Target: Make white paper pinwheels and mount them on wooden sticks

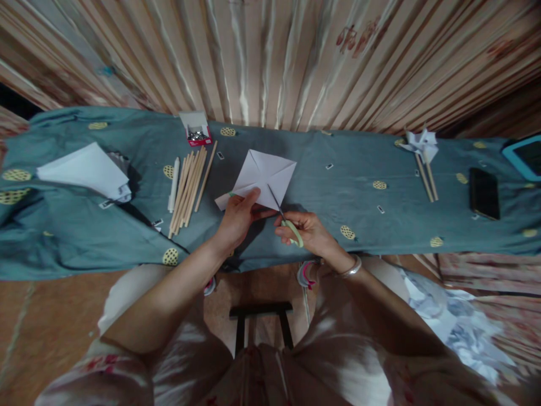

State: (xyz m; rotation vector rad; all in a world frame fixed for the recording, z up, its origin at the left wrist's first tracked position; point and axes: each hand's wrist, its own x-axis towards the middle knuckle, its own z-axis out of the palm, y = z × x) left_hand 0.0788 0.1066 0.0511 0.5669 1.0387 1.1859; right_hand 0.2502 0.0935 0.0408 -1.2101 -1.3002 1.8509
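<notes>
A square sheet of white paper [270, 166] with diagonal creases lies tilted above the cloth, one corner toward me. My left hand [240, 217] grips its near left edge, thumb on top and fingers underneath. In my right hand [307, 230] are scissors [292, 230] with pale green handles. Their blade reaches over the paper from the near right corner toward the middle, along a crease. A narrow paper piece [222, 202] sticks out left of my left hand; whether it is joined to the sheet I cannot tell.
Left on the cloth-covered table [321, 192] are wooden sticks [188, 192], a white pen-like stick [174, 185], an open box of small metal pieces [196, 134] and a paper stack [84, 169]. Rightward lie paper pinwheels on sticks [425, 160] and a phone [484, 193]. Crumpled paper [469, 327] is below.
</notes>
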